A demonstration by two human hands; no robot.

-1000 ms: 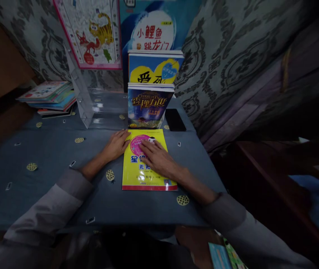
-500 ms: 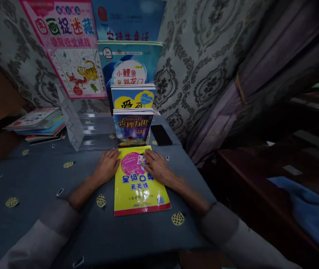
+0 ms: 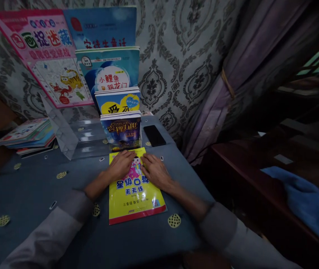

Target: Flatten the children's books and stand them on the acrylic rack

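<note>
Left hand (image 3: 121, 164) and right hand (image 3: 156, 170) rest flat on the far half of a yellow book (image 3: 131, 209), fingers extended and clamped on nothing, the left over its upper left, the right along its right edge, so neither is nearer. Under them the book lies on the table (image 3: 36, 194), its long axis running from the fingertips back between the wrists. Just beyond the fingertips stands a transparent stepped rack (image 3: 61, 130), holding tiered books (image 3: 124, 130) straight ahead and a pink book (image 3: 44, 56) farther left.

In the display rack (image 3: 65, 130), several storybooks (image 3: 113, 79). Before the rack, a maths workbook (image 3: 135, 196); to the rack's left, stacked books (image 3: 31, 133); to its right, a smartphone (image 3: 154, 135).
</note>
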